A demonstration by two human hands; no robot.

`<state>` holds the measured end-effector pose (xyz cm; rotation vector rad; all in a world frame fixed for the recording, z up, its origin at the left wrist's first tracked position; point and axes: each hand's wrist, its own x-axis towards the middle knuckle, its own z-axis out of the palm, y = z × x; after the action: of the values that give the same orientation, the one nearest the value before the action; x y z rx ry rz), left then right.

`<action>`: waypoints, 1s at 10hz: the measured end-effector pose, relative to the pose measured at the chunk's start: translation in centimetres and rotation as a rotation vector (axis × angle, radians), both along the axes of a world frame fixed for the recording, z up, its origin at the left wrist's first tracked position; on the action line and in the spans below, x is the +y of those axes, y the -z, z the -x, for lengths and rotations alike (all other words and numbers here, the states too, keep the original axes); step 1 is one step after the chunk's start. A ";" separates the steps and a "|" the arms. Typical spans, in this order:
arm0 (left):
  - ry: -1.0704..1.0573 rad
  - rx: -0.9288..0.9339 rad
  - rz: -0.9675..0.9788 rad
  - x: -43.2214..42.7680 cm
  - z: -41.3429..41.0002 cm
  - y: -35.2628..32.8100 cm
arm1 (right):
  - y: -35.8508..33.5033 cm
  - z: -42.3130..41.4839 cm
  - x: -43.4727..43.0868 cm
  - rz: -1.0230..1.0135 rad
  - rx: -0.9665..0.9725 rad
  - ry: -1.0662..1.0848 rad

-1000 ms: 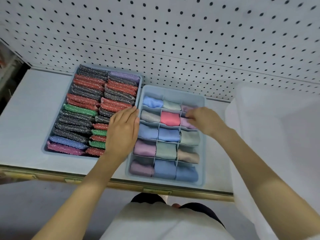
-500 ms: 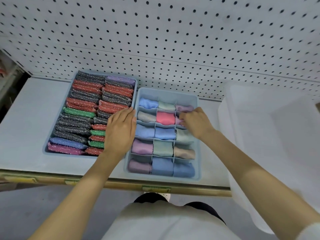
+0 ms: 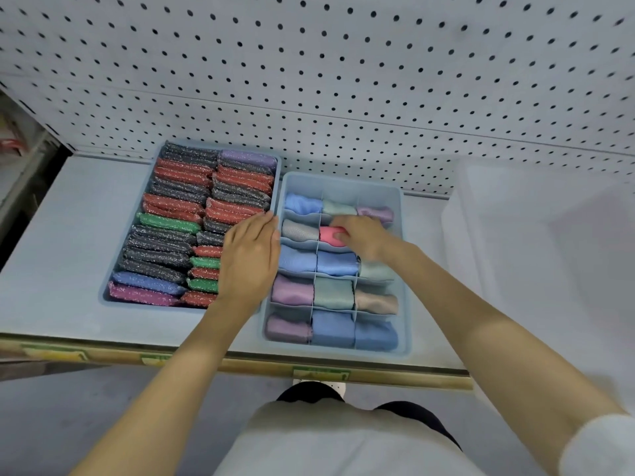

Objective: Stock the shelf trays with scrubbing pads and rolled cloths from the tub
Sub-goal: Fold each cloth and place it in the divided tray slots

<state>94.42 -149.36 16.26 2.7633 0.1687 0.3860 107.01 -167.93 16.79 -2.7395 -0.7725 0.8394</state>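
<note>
From the head camera, the right hand (image 3: pixel 364 235) is smeared by motion. Its fingertips lie on the pink rolled cloth (image 3: pixel 328 233), but the blur leaves it unclear whether they pinch it or only press on it. That hand and wrist cover the compartment to the right of the pink cloth. The left hand (image 3: pixel 249 259) lies flat with straight fingers, together, on the right edge of the pad tray (image 3: pixel 103 293), hiding several pads beneath it. The translucent tub (image 3: pixel 515 235) at the right is cut off by the frame edge, and its contents cannot be made out.

The pink rolled cloth sits in the middle column, second row from the back, of the divided tray (image 3: pixel 404 276). The other visible compartments hold rolls in blue, lilac, grey-green and beige. The scrubbing pads (image 3: pixel 165 235) stand on edge in two packed rows: glittery black, red, green, blue and purple. Both trays stand side by side, touching, on the pale shelf (image 3: pixel 62 252) below the pegboard (image 3: pixel 343 80).
</note>
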 end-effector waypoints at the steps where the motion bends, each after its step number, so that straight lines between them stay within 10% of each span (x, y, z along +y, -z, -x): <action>1: -0.003 -0.014 0.005 0.0 0.0 -0.1 | -0.2 0.1 -0.2 0.038 -0.006 -0.048; 3: -0.003 -0.007 -0.007 0.0 0.0 -0.2 | -2.8 0.1 -1.8 -0.236 -0.011 0.116; 7: 0.007 0.029 -0.022 0.0 0.0 -0.1 | -0.9 3.7 -6.3 0.256 -0.330 -0.301; 10: 0.013 0.060 -0.003 0.1 0.2 -0.4 | -1.8 4.5 -6.6 0.073 -0.386 -0.205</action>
<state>94.24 -149.29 16.67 2.7794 0.1644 0.3005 102.48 -174.55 18.63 -2.9661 -1.1279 0.3744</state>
